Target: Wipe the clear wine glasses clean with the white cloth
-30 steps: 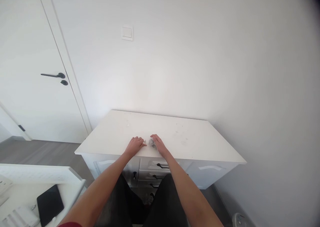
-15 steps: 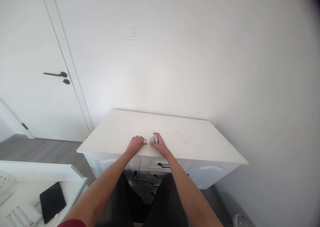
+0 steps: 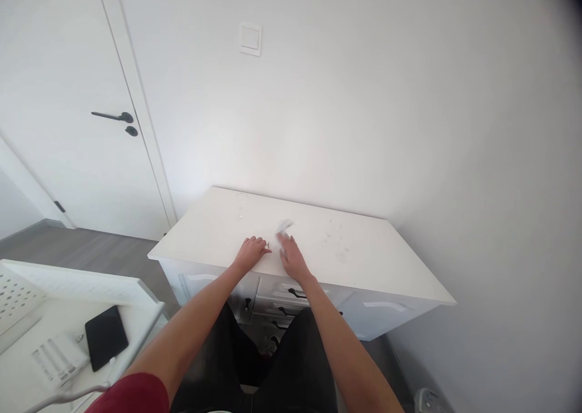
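My left hand rests on the white cabinet top near its front edge. Its fingers are curled, and a tiny light-and-dark object shows at the thumb and fingertips, too small to name. Just to the right, my right hand is over the same surface, its fingers smeared by motion. A crumpled white tissue sticks out past those fingers, also blurred, and a pale bit of it seems to show beneath the hand.
Faint smudges mark the cabinet top on the right, and a small spot lies on the left. Black-handled drawers are below. At lower left, a white desk bears a black tablet and a white box.
My right hand has turned, its fingers pointing forward, and the tissue has gone from a ball in the palm to stretching out beyond the fingers. My left hand stays put; the view has shifted slightly.
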Motion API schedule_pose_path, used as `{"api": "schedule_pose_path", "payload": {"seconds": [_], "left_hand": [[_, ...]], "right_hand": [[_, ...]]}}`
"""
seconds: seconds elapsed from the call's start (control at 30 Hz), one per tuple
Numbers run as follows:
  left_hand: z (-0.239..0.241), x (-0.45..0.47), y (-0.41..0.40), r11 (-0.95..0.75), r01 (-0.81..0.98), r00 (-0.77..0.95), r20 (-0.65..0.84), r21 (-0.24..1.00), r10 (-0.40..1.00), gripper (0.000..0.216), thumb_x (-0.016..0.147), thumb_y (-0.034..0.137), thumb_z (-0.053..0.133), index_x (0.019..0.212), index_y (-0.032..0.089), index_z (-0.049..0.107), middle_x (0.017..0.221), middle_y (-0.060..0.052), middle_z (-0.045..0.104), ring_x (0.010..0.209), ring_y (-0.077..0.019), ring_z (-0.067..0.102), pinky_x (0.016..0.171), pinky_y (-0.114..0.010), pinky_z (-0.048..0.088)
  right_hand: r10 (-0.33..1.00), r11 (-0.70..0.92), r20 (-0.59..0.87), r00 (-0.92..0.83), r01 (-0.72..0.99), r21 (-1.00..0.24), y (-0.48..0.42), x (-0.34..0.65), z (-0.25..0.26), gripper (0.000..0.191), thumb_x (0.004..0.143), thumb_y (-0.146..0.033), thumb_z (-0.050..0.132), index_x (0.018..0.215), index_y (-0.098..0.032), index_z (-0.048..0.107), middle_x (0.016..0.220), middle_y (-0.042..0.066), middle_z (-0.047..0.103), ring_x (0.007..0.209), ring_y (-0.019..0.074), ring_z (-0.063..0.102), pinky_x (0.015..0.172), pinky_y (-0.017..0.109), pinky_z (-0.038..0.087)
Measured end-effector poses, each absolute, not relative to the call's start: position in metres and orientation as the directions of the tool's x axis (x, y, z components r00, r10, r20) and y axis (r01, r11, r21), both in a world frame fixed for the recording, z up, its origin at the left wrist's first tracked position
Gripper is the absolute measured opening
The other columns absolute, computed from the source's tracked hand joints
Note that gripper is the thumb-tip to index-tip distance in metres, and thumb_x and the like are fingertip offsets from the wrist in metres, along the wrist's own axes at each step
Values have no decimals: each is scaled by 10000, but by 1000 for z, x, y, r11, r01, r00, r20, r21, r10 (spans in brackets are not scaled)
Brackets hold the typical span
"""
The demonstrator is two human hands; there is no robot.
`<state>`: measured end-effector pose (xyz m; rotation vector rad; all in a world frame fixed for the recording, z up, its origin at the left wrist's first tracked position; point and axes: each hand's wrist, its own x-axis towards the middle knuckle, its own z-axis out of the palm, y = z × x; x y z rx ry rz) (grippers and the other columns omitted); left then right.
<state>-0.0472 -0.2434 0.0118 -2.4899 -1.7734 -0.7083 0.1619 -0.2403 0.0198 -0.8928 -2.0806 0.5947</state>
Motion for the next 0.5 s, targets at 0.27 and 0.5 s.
{"api": "schedule_pose_path", "payload": {"seconds": [0.27,0.5], "left_hand": [[9,-47,-244,-406,888,324,332,217,886,168,978,289,597,1061,181,696,1029,-130,701,1036,-302,594,854,-394,395],[11,-46,-246,-418,888,348,313,192,884,205,979,390,605,940,202,678,971,-86,699,1010,-271,600,840,-371,408]], "right_hand": [[777,567,249,-579,469,-677,-224,135,51,251,859,-259,556,1070,-266,692,1070,82,715,1086,302,578,1056,465,347],[945,173,47,-323,371,-912,-193,129,51,215,813,-364,526,719,-225,661,779,13,676,758,200,582,718,305,443]]}}
